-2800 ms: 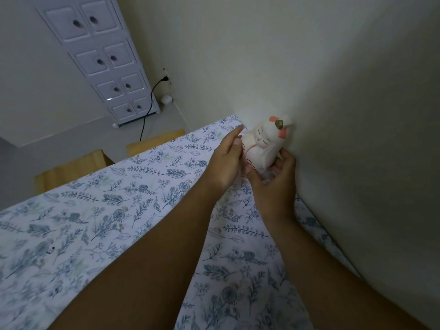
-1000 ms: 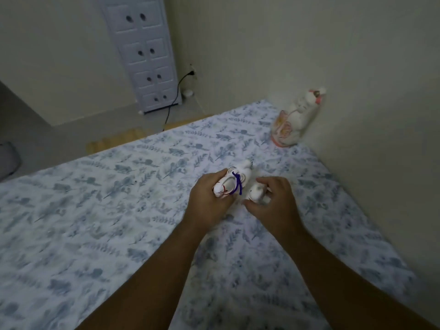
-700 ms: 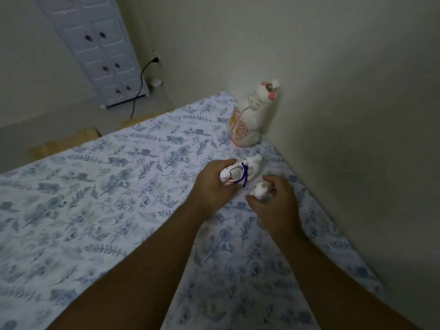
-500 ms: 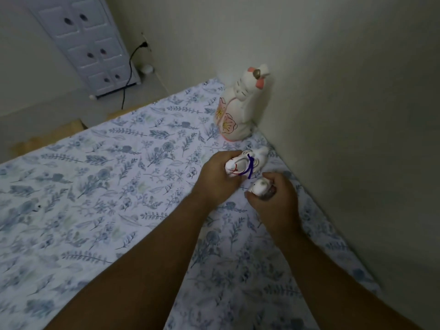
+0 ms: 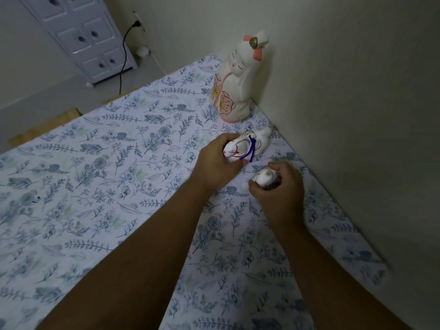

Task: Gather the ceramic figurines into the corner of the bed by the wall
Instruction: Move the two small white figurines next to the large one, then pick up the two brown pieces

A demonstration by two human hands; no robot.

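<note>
Both fists grip: left hand (image 5: 215,163) clasps the corded figurine (image 5: 247,146), right hand (image 5: 277,189) the small figurine (image 5: 263,178). Set each down gently, upright, beside the tall figurine (image 5: 234,91) at upper right.

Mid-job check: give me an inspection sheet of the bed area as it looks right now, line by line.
Surface: floral bedsheet, flat, running up to the wall on the right.
Job's things: tall figurine upright in the corner beside the wall; ribboned figurine and small figurine both in hand, short of the corner.
Clutter: nothing seen on the sheet.
Grips: left hand closed on the ribboned figurine; right hand closed on the small figurine.
Cables: black cord from a wall outlet down to the floor, off the bed.
Surroundings: white drawer cabinet on the floor beyond the bed.
</note>
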